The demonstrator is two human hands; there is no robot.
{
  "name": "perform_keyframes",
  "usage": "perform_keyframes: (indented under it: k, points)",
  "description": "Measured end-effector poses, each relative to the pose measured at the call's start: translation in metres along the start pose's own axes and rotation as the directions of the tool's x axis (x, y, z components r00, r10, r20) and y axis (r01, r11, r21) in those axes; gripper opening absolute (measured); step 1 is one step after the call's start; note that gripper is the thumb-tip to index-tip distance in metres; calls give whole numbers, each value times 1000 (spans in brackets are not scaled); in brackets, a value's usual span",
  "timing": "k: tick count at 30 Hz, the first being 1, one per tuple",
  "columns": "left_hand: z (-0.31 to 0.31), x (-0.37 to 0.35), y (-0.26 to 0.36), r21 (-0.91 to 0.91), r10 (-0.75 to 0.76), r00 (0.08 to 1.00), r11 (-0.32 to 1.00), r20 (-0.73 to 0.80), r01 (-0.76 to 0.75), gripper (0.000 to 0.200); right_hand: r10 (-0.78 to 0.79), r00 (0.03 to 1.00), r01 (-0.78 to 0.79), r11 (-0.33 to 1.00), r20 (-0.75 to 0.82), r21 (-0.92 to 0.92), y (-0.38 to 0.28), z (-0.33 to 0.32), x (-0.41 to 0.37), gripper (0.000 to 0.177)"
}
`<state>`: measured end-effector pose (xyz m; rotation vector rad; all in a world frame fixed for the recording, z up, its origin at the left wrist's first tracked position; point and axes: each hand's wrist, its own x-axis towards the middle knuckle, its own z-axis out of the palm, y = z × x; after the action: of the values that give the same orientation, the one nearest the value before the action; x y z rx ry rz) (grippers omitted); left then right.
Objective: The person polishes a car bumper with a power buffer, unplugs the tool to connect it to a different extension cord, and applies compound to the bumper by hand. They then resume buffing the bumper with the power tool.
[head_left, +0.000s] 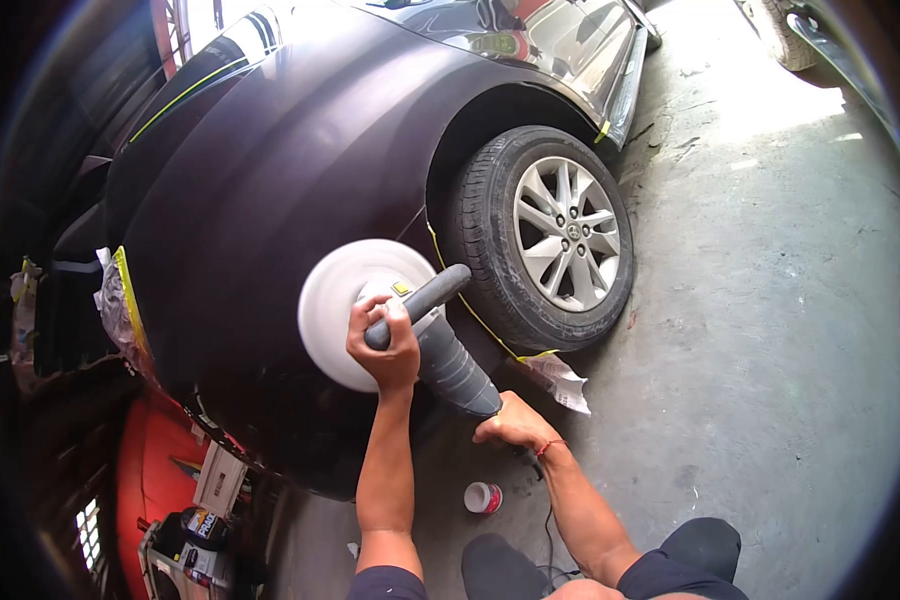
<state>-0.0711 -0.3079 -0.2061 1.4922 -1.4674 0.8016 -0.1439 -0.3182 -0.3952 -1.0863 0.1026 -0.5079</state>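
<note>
One small jar sits on the floor, below the polisher; reddish label, contents too unclear to name. Second container: dark bottle with a printed label, lower left, standing among blurred items near a red surface.

Polisher: count 1. Its pale round pad is blurred, at the dark car panel, just beside the wheel. Left hand closed around the near end of the front handle; far end of that handle points at the tire. Right hand wrapped around the rear of the body, red string at the wrist.

In the way: the wheel on one side, plus masking paper hanging at the bottom edge of the panel by the tire. More masking plastic on the far left edge, yellow tape along it. Cord runs down between 2 dark-clad knees.
</note>
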Motion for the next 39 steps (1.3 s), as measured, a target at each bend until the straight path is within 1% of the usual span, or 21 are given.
perform_keyframes:
  k: [2, 4, 6, 7, 8, 10, 12, 14, 18, 19, 20, 23, 24, 26, 28, 30, 32, 34, 36, 37, 39]
  points:
    - [-23, -15, -5, -40, 7, 986, 999, -169, -14, 12, 42, 999, -41, 997, 18, -61, 4, 5, 2, 22]
    - [-45, -34, -6, 66, 60, 967, 997, -249, -45, 15, 40, 997, -31, 989, 59, -142, 13, 18, -5, 29]
    - [-69, -50, -5, 173, 98, 959, 983, -266, -52, 16, 88, 980, -55, 982, 179, -181, 31, 34, 0, 43]
    - [-81, -55, -6, 219, 110, 951, 975, -289, -46, 19, 98, 971, -56, 980, 217, -190, 33, 41, 0, 44]
    - [-92, -61, -6, 191, 71, 942, 982, -327, -8, 22, 108, 961, -58, 979, 254, -197, 35, 46, -1, 46]
    - [-102, -64, -3, 258, 123, 903, 966, -412, -13, 25, 93, 955, -24, 970, 280, -241, 30, 47, 0, 46]
    - [-106, -63, -3, 288, 123, 905, 958, -406, 0, 27, 68, 952, 17, 961, 300, -274, 25, 47, 2, 46]
    - [-99, -54, -8, 233, 139, 882, 972, -451, -35, 26, 78, 976, -14, 955, 204, -296, 23, 46, 1, 46]
    - [-53, -30, -16, 15, 82, 962, 997, -261, -81, 22, 10, 998, -1, 988, 60, -155, 27, 42, 1, 43]
    - [-40, -26, -17, -33, 73, 980, 996, -185, -80, 19, 1, 1000, -1, 999, -6, -43, 28, 42, -2, 39]
    - [-30, -21, -18, -63, 6, 995, 998, -96, -12, 19, 7, 1000, -8, 999, -16, -43, 28, 40, -4, 39]
    - [3, -12, -15, -40, 71, 997, 997, -21, -71, 15, 91, 995, -86, 991, -39, 105, 8, 23, -12, 34]
    - [6, -11, -13, -34, 73, 997, 997, -10, -73, 15, 92, 995, -87, 991, -42, 104, 11, 22, -11, 34]
    - [1, -15, -13, -17, 80, 996, 997, -40, -81, 14, 136, 990, -137, 990, -37, -18, 21, 19, -5, 35]
    - [-21, -31, -14, -33, -21, 992, 999, -127, 17, 16, 90, 996, -91, 991, -17, -94, 34, 19, -3, 36]
    - [-47, -52, -17, 40, 75, 948, 997, -310, -66, 23, 45, 999, -41, 985, 18, -166, 37, 20, -2, 37]
    - [-74, -74, -11, 252, 156, 893, 966, -422, -50, 25, 138, 975, -85, 955, 172, -284, 36, 21, -5, 42]
    - [-95, -90, -1, 315, 135, 871, 949, -472, 24, 24, 111, 940, 3, 942, 321, -336, 44, 29, -3, 41]
    - [-106, -93, 1, 383, 163, 874, 923, -458, 28, 24, 245, 884, -114, 939, 398, -324, 43, 36, -5, 40]
    - [-108, -91, 0, 370, 171, 874, 929, -456, 11, 24, 244, 883, -111, 939, 402, -325, 43, 38, -6, 40]
    - [-102, -85, -1, 284, 137, 874, 959, -467, 2, 25, 124, 946, -38, 960, 299, -276, 44, 39, -11, 41]
